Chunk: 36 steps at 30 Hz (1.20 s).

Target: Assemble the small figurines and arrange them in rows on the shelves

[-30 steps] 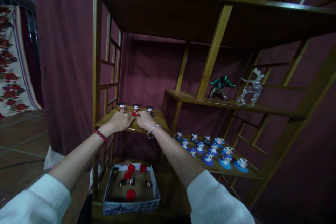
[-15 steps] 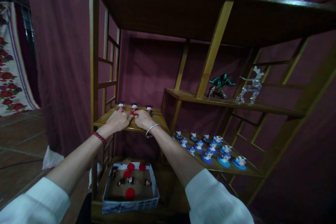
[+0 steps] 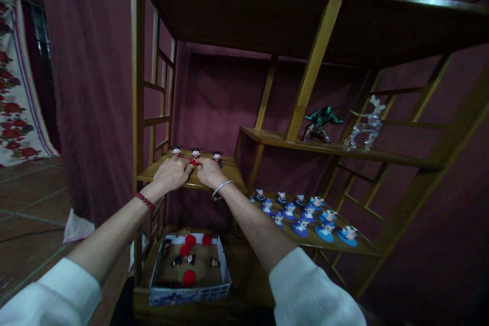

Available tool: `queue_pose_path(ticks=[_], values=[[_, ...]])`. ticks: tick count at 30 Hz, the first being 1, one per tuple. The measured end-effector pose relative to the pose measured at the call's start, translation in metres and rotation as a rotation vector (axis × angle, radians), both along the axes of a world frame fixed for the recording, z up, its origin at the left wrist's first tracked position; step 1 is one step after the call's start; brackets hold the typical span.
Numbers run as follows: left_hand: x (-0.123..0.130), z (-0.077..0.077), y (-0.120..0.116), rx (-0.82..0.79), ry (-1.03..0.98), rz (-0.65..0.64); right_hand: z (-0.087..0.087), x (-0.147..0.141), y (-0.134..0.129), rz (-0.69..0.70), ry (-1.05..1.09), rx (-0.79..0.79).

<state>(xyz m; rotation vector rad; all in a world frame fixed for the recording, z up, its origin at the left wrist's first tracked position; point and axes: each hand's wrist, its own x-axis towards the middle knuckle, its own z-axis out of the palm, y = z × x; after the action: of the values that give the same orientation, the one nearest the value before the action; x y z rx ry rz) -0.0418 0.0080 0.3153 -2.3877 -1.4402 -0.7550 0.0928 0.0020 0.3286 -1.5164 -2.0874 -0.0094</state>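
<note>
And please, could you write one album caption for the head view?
Left hand and right hand in front of three black-haired doll figurines on a wooden shelf, open box below.

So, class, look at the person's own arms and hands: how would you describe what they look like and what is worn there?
Both hands are without gloves. Near the left hand is a dark red beaded bracelet; near the right hand, a silver-coloured bangle. The pale, whitish sleeves look plain and stop well short of the wrists.
</note>
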Motion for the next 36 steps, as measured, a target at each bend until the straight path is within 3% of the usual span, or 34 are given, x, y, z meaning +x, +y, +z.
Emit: queue_pose_path(ticks=[6,12,17,20,26,32,36], values=[[0.005,-0.012,-0.019,0.147,-0.219,-0.077,-0.004,0.007,-0.023,0.039,0.11,0.168],[0.017,-0.019,-0.031,0.159,-0.204,-0.167,0.0,0.03,-0.032,-0.139,0.262,0.173],[0.031,-0.029,-0.047,0.255,-0.256,-0.353,-0.009,0.037,-0.044,-0.035,0.367,0.276],[0.039,-0.042,-0.057,0.303,-0.238,-0.411,-0.025,0.033,-0.061,0.095,0.417,0.326],[0.044,-0.077,-0.065,0.371,-0.278,-0.385,-0.06,0.03,-0.09,0.228,0.379,0.422],[0.049,-0.122,-0.066,0.313,-0.238,-0.405,-0.11,0.037,-0.096,0.272,0.294,0.443],[0.053,-0.154,-0.062,0.193,-0.169,-0.404,-0.147,0.044,-0.09,0.276,0.303,0.428]])
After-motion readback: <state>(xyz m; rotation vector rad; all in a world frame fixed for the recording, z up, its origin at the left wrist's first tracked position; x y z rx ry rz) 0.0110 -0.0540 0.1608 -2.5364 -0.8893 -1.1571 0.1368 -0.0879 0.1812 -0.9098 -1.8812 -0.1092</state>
